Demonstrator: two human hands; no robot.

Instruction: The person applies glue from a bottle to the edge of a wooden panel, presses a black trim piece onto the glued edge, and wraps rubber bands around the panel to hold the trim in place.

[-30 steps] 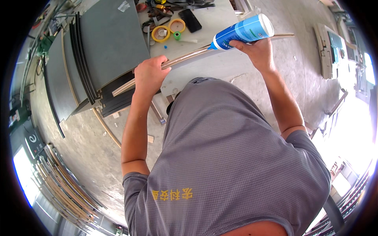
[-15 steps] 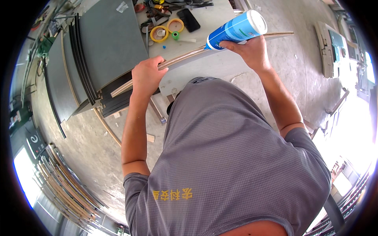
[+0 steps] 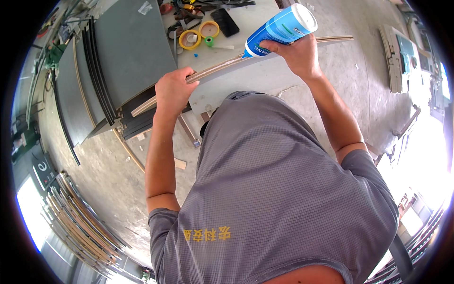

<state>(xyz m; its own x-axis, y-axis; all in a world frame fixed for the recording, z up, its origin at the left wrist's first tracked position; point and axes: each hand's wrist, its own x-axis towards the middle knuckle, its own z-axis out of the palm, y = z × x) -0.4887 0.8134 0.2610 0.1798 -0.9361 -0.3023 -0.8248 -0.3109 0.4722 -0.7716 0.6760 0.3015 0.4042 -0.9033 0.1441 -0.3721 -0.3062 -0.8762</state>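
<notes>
My right hand (image 3: pixel 302 57) is wrapped round a blue-and-white glue bottle (image 3: pixel 282 29), tilted with its base up and to the right. Its blue nozzle points down-left and meets the top edge of a long, narrow wooden strip (image 3: pixel 217 68). A pale line, apparently glue, runs along that edge to the left of the nozzle. Further left, my left hand (image 3: pixel 174 91) grips the strip, thumb on the near side and fingers over the far side. The strip's left end sticks out beyond this hand; its right end reaches past my right hand.
A light worktable (image 3: pixel 255 33) carries yellow tape rolls (image 3: pixel 190 40), a small green roll (image 3: pixel 209 41), a black phone (image 3: pixel 225 22) and jumbled tools. Large grey panels (image 3: pixel 127 52) and black strips (image 3: pixel 98 71) lie at left. Stacked boards (image 3: pixel 391 59) stand at far right.
The glue bottle has tipped slightly more upright and turned a little in my right hand, its nozzle staying at the strip's edge. My left hand keeps its hold.
</notes>
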